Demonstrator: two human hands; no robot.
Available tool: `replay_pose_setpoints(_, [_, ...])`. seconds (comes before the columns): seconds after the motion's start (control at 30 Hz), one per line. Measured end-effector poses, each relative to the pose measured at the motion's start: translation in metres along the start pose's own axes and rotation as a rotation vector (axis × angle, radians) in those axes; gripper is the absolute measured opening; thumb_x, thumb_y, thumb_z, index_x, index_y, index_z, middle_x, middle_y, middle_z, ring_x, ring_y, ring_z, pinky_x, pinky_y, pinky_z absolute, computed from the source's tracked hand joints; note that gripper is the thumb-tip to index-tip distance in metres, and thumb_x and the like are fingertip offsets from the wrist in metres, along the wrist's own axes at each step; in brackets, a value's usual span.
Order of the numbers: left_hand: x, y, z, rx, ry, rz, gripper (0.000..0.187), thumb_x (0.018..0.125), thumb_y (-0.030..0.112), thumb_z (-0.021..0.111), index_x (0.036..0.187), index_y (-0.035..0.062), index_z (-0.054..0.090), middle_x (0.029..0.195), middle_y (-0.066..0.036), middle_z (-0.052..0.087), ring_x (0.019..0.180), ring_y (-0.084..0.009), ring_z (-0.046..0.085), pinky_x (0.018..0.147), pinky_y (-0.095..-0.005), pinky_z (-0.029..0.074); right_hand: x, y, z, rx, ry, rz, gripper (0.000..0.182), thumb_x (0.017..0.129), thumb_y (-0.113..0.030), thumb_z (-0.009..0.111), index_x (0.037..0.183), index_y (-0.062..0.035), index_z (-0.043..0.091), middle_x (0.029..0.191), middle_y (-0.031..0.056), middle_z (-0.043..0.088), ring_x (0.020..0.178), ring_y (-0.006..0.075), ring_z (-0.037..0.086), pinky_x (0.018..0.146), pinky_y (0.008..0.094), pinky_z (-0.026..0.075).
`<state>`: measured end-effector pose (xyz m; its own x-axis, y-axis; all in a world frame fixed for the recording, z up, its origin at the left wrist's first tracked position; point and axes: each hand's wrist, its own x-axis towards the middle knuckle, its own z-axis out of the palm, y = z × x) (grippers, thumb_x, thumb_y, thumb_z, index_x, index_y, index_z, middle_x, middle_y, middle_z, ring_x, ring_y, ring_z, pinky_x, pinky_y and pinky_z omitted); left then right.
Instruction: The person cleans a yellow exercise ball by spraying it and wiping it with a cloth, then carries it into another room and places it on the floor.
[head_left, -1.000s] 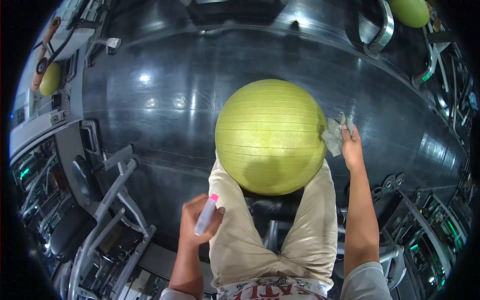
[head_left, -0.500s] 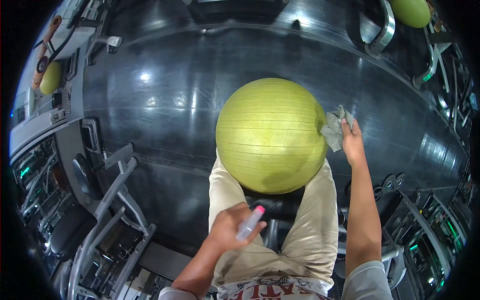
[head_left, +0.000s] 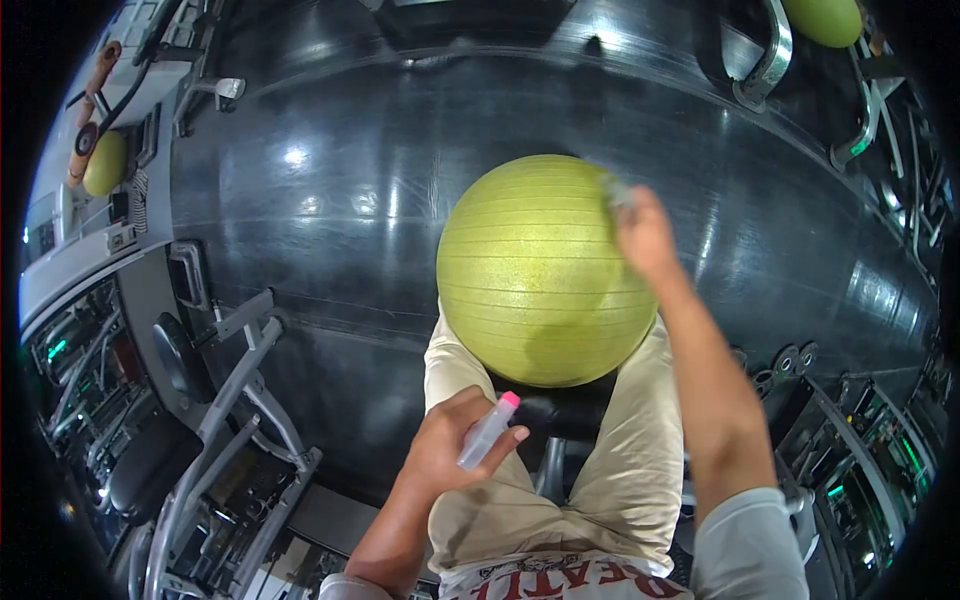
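Observation:
A large yellow-green exercise ball [head_left: 540, 270] rests between my knees, with thin ridges running around it. My right hand [head_left: 647, 235] is at the ball's upper right side, closed on a grey cloth [head_left: 618, 192] that lies against the surface; hand and cloth are smeared by motion. Over my right-of-centre lap edge nothing is held, while above my left thigh my left hand [head_left: 450, 440] grips a small clear spray bottle [head_left: 487, 436] with a pink cap, tilted up to the right. The bottle is apart from the ball.
Gym machines with a black padded seat [head_left: 155, 470] stand at the left. Weight plates [head_left: 787, 358] and metal frames are at the right. Other yellow-green balls [head_left: 105, 165] show at the far left and top right. Dark shiny flooring [head_left: 330, 150] surrounds the ball.
My right hand has moved up and left with the cloth, from beside the ball onto its upper right side. My left hand still holds the bottle, nearly in place.

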<state>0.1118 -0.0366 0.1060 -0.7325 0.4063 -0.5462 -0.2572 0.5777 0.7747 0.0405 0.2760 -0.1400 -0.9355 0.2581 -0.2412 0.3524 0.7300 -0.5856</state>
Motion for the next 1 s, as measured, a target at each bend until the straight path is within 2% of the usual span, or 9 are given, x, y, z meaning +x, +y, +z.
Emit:
replay_pose_setpoints(0.17, [0.004, -0.018, -0.009, -0.088, 0.060, 0.052, 0.017, 0.084, 0.007, 0.081, 0.079, 0.0019, 0.065, 0.070, -0.006, 0.056, 0.056, -0.0163, 0.057, 0.054, -0.0321, 0.042, -0.138, -0.099, 0.035, -0.199, -0.251, -0.231, 0.030, 0.080, -0.008, 0.067, 0.109, -0.0147, 0.068, 0.117, 0.0061, 0.060, 0.104, 0.0346, 0.056, 0.087, 0.0463, 0.052])
replay_pose_setpoints(0.37, [-0.009, -0.031, -0.021, -0.184, 0.072, 0.024, 0.016, 0.085, 0.006, 0.079, 0.080, 0.0008, 0.065, 0.075, -0.007, 0.057, 0.057, -0.0160, 0.058, 0.054, -0.0307, 0.045, -0.250, -0.067, 0.022, -0.146, -0.666, -0.509, 0.030, 0.083, -0.005, 0.058, 0.110, -0.0130, 0.069, 0.114, 0.0062, 0.060, 0.107, 0.0344, 0.057, 0.090, 0.0479, 0.051])
replay_pose_setpoints(0.47, [-0.021, -0.029, -0.027, -0.293, 0.083, -0.045, 0.017, 0.084, 0.005, 0.081, 0.080, 0.0032, 0.064, 0.068, -0.005, 0.053, 0.058, -0.0169, 0.054, 0.055, -0.0321, 0.041, -0.201, -0.088, -0.006, -0.094, -0.691, -0.486, 0.031, 0.082, -0.005, 0.059, 0.112, -0.0110, 0.068, 0.110, 0.0097, 0.060, 0.103, 0.0356, 0.058, 0.090, 0.0484, 0.051])
replay_pose_setpoints(0.5, [-0.025, -0.027, -0.028, -0.403, 0.076, -0.131, 0.017, 0.084, 0.006, 0.081, 0.080, 0.0029, 0.064, 0.069, -0.005, 0.054, 0.058, -0.0159, 0.056, 0.055, -0.0312, 0.041, -0.172, -0.098, -0.016, -0.088, -0.643, -0.309, 0.036, 0.080, -0.003, 0.060, 0.115, -0.0096, 0.065, 0.110, 0.0148, 0.060, 0.102, 0.0380, 0.058, 0.091, 0.0491, 0.050])
replay_pose_setpoints(0.53, [-0.026, -0.026, -0.028, -0.510, 0.070, -0.207, 0.017, 0.085, 0.006, 0.080, 0.081, 0.0026, 0.065, 0.069, -0.005, 0.054, 0.057, -0.0150, 0.057, 0.054, -0.0304, 0.042, -0.142, -0.086, -0.012, 0.193, -0.249, -0.438, 0.036, 0.077, 0.003, 0.058, 0.111, -0.0048, 0.065, 0.103, 0.0194, 0.061, 0.103, 0.0434, 0.057, 0.096, 0.0509, 0.047])
replay_pose_setpoints(0.57, [-0.027, -0.026, -0.027, -0.531, 0.073, -0.199, 0.017, 0.086, 0.006, 0.080, 0.081, 0.0020, 0.064, 0.070, -0.005, 0.055, 0.057, -0.0143, 0.058, 0.053, -0.0293, 0.043, -0.100, -0.100, -0.030, 0.075, -0.143, -0.443, 0.036, 0.078, 0.005, 0.058, 0.112, -0.0029, 0.063, 0.109, 0.0209, 0.061, 0.105, 0.0439, 0.055, 0.098, 0.0515, 0.046])
replay_pose_setpoints(0.7, [-0.018, -0.025, -0.030, -0.398, 0.056, -0.038, 0.015, 0.087, 0.006, 0.076, 0.082, -0.0031, 0.065, 0.082, -0.008, 0.058, 0.062, -0.0154, 0.064, 0.055, -0.0284, 0.050, 0.031, -0.094, -0.006, -0.189, -0.127, -0.266, 0.041, 0.080, 0.006, 0.062, 0.117, -0.0115, 0.067, 0.122, 0.0079, 0.063, 0.107, 0.0377, 0.055, 0.096, 0.0490, 0.049])
replay_pose_setpoints(0.8, [-0.013, -0.022, -0.032, -0.423, 0.082, -0.026, 0.016, 0.088, 0.005, 0.076, 0.081, -0.0024, 0.064, 0.081, -0.007, 0.058, 0.059, -0.0135, 0.063, 0.052, -0.0270, 0.048, 0.020, -0.095, 0.044, -0.228, -0.173, -0.322, 0.039, 0.082, 0.003, 0.062, 0.115, -0.0151, 0.070, 0.122, 0.0019, 0.063, 0.106, 0.0355, 0.056, 0.091, 0.0469, 0.052])
replay_pose_setpoints(1.0, [-0.011, -0.035, -0.044, -0.604, 0.134, -0.135, 0.015, 0.088, 0.003, 0.076, 0.081, -0.0016, 0.064, 0.078, -0.006, 0.057, 0.058, -0.0122, 0.062, 0.050, -0.0267, 0.046, -0.159, -0.125, 0.047, -0.340, -0.461, -0.551, 0.030, 0.086, -0.009, 0.058, 0.112, -0.0180, 0.071, 0.113, 0.0012, 0.063, 0.104, 0.0329, 0.056, 0.086, 0.0482, 0.053])
